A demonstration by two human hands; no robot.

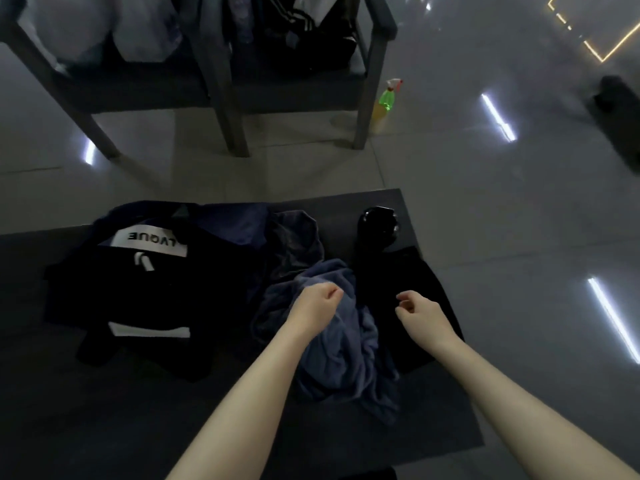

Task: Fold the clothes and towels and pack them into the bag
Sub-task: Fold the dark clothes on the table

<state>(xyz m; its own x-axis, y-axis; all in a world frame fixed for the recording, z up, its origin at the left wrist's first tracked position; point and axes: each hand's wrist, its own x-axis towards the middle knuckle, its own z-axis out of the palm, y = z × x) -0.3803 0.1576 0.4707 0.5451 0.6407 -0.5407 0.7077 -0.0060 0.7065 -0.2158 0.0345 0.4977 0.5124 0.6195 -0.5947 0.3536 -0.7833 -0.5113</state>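
Left grip [320,301] curled over blue towel [336,344], hold uncertain. Right grip [420,311] at its 3 o'clock hung slack, empty. Best: pinch corners, spread flat on tabletop [104,410].

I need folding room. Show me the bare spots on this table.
Bare table lies along the near edge, below the black garment and left of the blue towel. The middle and right are crowded with cloth.
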